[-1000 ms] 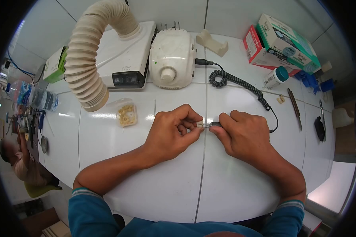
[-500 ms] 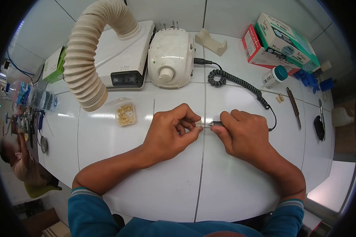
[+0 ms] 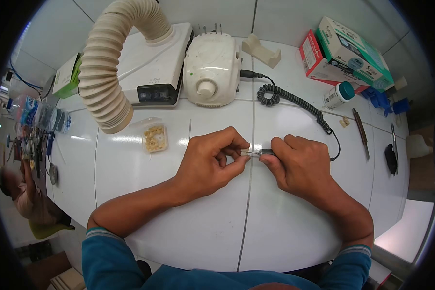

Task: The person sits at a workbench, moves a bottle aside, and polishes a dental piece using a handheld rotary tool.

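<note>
My left hand (image 3: 215, 159) pinches a small pale piece (image 3: 244, 152) between thumb and fingertips. Wrapped round a dark handpiece (image 3: 267, 152) is my right hand (image 3: 299, 164); the tool's thin metal tip points left and meets the pale piece, though the exact contact is too small to make out. A coiled black cord (image 3: 299, 102) runs from the white control unit (image 3: 210, 72) towards my right hand. Left of my hands, a small clear container (image 3: 155, 137) holds several yellowish pieces.
A ribbed hose (image 3: 101, 67) arches over a white box (image 3: 150, 67). On the right are glove boxes (image 3: 353, 53), a green-capped bottle (image 3: 339, 94), small pale pieces (image 3: 344, 122), a brown tool (image 3: 360, 133) and a black item (image 3: 390, 158). Another person (image 3: 31, 198) sits far left.
The view has shifted very slightly. Both hands keep nearly the same place and grip, with only a tiny shift of the pale piece and the tool tip.
</note>
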Motion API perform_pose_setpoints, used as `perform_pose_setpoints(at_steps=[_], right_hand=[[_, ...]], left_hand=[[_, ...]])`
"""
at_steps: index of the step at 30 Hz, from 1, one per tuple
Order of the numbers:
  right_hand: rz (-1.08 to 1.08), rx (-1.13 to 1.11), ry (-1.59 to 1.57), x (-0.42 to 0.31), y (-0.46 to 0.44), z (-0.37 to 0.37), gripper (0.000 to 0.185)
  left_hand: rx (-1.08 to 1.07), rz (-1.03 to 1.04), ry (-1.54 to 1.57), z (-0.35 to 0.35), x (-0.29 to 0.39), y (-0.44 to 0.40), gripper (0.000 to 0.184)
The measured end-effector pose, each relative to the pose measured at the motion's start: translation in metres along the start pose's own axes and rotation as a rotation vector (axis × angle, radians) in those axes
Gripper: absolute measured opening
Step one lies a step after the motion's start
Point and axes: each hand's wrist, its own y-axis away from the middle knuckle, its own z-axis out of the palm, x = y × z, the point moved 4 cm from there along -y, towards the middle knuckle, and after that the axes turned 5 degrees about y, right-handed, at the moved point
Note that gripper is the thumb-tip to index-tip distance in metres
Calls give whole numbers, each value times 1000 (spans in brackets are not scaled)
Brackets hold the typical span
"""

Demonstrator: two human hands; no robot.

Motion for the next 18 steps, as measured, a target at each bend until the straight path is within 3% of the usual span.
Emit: perform_pose_setpoints(at_steps=[18], right_hand=[[-20, 3, -5, 0, 1, 1, 40]], left_hand=[[-6, -38, 25, 0, -2, 0, 21]])
